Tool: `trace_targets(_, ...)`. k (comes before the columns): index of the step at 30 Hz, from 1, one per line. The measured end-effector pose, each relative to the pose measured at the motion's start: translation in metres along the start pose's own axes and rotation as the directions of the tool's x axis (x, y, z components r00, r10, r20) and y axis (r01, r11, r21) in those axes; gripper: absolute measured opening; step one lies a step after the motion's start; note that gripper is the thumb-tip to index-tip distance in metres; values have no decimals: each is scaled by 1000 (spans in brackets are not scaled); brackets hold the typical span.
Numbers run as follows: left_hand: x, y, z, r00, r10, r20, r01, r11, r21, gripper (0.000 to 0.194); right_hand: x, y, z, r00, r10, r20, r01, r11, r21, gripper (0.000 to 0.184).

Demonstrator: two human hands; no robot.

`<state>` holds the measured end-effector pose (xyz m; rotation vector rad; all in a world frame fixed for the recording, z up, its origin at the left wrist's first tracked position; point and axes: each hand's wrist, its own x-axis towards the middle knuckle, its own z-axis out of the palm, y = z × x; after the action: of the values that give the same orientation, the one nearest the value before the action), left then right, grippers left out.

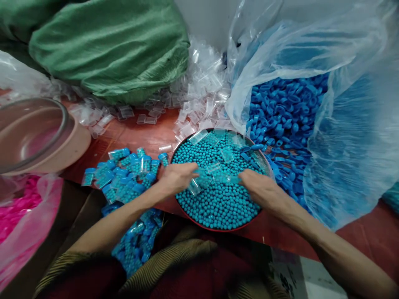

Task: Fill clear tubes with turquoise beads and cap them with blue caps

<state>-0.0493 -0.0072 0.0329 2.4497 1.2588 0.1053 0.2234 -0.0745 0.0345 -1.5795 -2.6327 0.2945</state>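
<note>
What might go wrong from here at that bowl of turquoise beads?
Beads could spill: they reach close to the bowl's rim, with the left hand and right hand over it. Blue plastic pieces and clear containers on the beads might get buried. Filled containers heaped near the table's front edge could slide off.

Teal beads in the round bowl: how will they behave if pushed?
The teal beads look small and round, so they'd likely roll. Piled loose in the bowl, they'd probably flow aside rather than shift as one mass.
</note>
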Motion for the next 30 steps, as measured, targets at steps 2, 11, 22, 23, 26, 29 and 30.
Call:
trace_targets(2,1,-12,-4,996,-47,-74,44,998,-42,23,0,14,6,998,53,-21,-52,997,51,15)
trace_targets(11,54,-7,10,953,16,-304,-35,998,-58,45,73,9,25,939,235,-250,-192,964,186,37)
trace_targets(22,-31,3,40,989,135,67,-148,953,264,39,50,-70,44,995,95,-29,-95,995,-10,25)
trace_targets(23,-27,5,41,986,133,98,-155,949,273,36,56,-74,46,991,132,-8,-133,991,-35,25)
trace_targets(26,-17,6,41,984,124,129,-157,943,294,26,67,-73,51,979,202,15,-202,979,-28,21)
trace_targets(29,-13,4,41,980,143,135,-178,938,298,23,65,-60,57,983,182,-15,-180,981,78,20)
trace_targets(30,-13,3,41,978,155,142,-190,942,277,23,62,-56,59,985,166,-34,-161,979,123,23)
